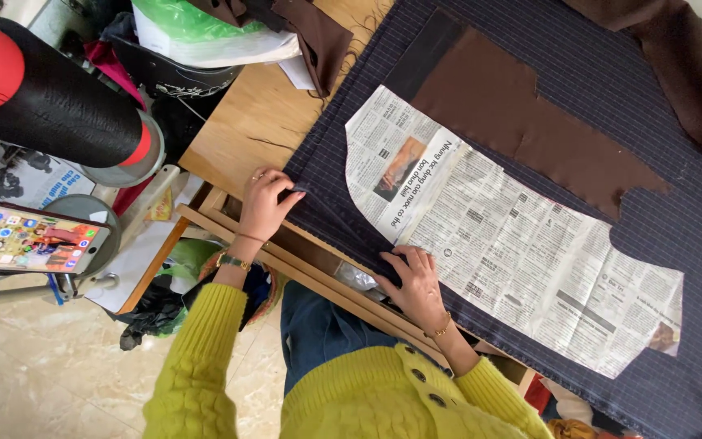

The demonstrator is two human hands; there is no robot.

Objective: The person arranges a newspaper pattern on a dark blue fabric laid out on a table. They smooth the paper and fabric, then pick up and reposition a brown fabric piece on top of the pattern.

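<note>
Left hand [266,203]: grip pinched on the corner of the dark pinstriped fabric [676,236], fingers curled over a small raised fold at the cloth's edge; wrist bent, forearm in a yellow knitted sleeve [197,358] rising from below. Right hand [416,280]: grip released, palm down and fingers spread, pressing flat where the lower edge of the newspaper pattern piece [522,244] meets the fabric. The pattern lies on the fabric, running diagonally away from the right hand towards the lower right; its curved end sits between the two hands. A brown cloth piece [522,122] lies just beyond it, also on the fabric. The fabric covers the wooden tabletop [257,114]. Far left, a phone [30,240] with a lit screen and a large black thread cone [58,102].
</note>
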